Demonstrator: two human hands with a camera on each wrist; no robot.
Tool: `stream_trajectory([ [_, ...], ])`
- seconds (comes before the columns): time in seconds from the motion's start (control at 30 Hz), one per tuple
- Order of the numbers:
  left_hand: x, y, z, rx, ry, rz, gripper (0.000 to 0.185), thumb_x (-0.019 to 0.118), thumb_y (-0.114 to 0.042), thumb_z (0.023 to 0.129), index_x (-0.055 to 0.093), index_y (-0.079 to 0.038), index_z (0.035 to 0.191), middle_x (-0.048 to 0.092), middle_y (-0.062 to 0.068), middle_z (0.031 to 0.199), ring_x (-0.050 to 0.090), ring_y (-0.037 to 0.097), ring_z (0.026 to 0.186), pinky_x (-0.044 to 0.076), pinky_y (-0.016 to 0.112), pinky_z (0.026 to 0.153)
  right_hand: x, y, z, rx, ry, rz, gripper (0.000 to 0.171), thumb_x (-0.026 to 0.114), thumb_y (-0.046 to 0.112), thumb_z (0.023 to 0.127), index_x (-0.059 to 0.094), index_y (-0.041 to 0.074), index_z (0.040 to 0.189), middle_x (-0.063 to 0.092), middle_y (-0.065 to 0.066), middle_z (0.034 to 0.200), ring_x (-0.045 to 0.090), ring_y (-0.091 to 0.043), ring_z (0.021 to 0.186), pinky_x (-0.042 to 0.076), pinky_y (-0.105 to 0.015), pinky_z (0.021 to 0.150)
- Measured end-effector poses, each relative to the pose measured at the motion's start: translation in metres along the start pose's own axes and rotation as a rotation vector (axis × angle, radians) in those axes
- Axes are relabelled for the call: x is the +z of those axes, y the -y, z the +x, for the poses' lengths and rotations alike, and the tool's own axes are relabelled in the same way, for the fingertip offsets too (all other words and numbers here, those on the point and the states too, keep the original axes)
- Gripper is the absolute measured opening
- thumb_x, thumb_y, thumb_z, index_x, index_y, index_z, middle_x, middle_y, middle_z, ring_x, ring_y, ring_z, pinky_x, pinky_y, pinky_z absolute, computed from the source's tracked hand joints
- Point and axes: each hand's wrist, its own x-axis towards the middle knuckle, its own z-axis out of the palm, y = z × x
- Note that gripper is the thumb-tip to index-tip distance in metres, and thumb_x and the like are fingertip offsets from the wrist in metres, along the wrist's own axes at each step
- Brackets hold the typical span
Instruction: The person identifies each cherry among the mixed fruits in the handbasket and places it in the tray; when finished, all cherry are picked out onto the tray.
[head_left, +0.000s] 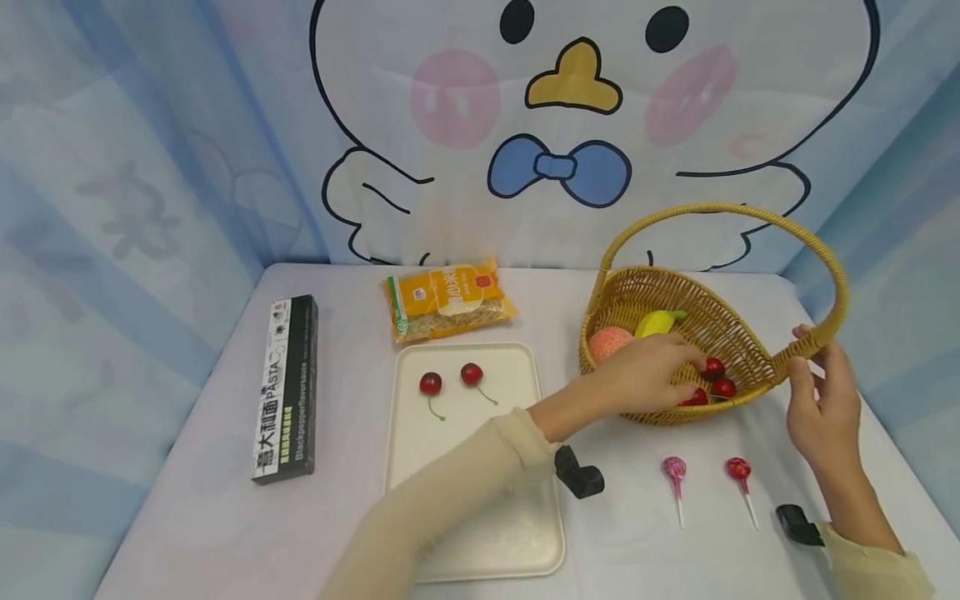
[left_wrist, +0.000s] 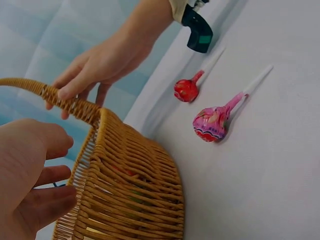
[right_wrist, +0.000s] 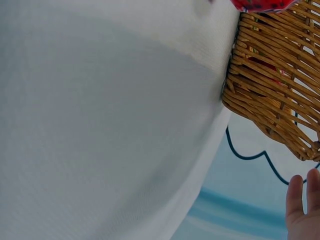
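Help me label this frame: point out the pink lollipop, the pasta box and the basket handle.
pink lollipop (head_left: 673,468), head view, on its candy head.
pasta box (head_left: 288,388), head view, middle of its black top face.
basket handle (head_left: 720,210), head view, top of the woven arch.

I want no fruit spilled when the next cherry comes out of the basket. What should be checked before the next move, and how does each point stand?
1. Basket steadied: ok, right hand holds its handle.
2. Left hand at the cherries: ok, inside the basket.
3. Cherry gripped: cannot tell, fingers hide it.
4. Tray has room: ok, only two cherries on it.
5. Lollipops out of the way: ok, on the table beside the basket.
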Motion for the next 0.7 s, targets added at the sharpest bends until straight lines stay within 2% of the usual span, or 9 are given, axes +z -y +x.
stream_trajectory([
  [0.2, 0.007, -0.003, 0.006, 0.017, 0.027, 0.044, 0.036, 0.062, -0.036, 0.107, 0.067, -0.026, 0.141, 0.061, -0.011, 0.147, 0.060, 0.000, 0.124, 0.050, 0.009, 0.093, 0.000, -0.003, 0.001, -0.011, -0.005, 0.006, 0.046, 0.044, 0.022, 0.115, 0.045, 0.031, 0.160, 0.051, 0.007, 0.159, 0.044, 0.010, 0.137, 0.036, -0.013, 0.121],
  [0.37, 0.012, -0.003, 0.011, 0.014, 0.049, 0.073, 0.029, 0.062, -0.034, 0.107, 0.071, -0.027, 0.134, 0.064, -0.013, 0.130, 0.057, -0.002, 0.103, 0.048, 0.008, 0.081, 0.000, -0.006, 0.001, -0.006, -0.008, -0.002, 0.046, 0.044, 0.023, 0.115, 0.045, 0.033, 0.160, 0.051, 0.008, 0.159, 0.044, 0.011, 0.138, 0.035, -0.013, 0.121],
  [0.5, 0.015, -0.003, 0.014, 0.005, 0.077, 0.050, 0.028, 0.057, -0.033, 0.110, 0.073, -0.025, 0.131, 0.064, -0.012, 0.119, 0.055, -0.001, 0.091, 0.045, 0.008, 0.072, 0.000, -0.006, -0.001, 0.001, -0.007, -0.007, 0.046, 0.044, 0.023, 0.115, 0.045, 0.032, 0.160, 0.051, 0.005, 0.159, 0.044, 0.010, 0.137, 0.036, -0.014, 0.121],
  [0.6, 0.015, -0.003, 0.016, 0.012, 0.102, 0.021, 0.029, 0.049, -0.037, 0.114, 0.074, -0.023, 0.115, 0.063, -0.011, 0.101, 0.053, 0.001, 0.081, 0.042, 0.011, 0.066, 0.000, -0.006, 0.000, -0.012, -0.003, -0.007, 0.046, 0.044, 0.023, 0.115, 0.045, 0.032, 0.160, 0.051, 0.004, 0.159, 0.044, 0.010, 0.137, 0.036, -0.014, 0.122],
  [0.7, 0.015, -0.005, 0.021, -0.004, 0.143, -0.003, 0.044, 0.039, -0.044, 0.115, 0.065, -0.022, 0.088, 0.055, -0.008, 0.079, 0.048, 0.003, 0.069, 0.038, 0.015, 0.062, -0.001, -0.006, 0.000, -0.034, -0.003, -0.008, 0.047, 0.045, 0.023, 0.115, 0.044, 0.033, 0.160, 0.051, 0.003, 0.159, 0.043, 0.012, 0.137, 0.036, -0.015, 0.122],
])
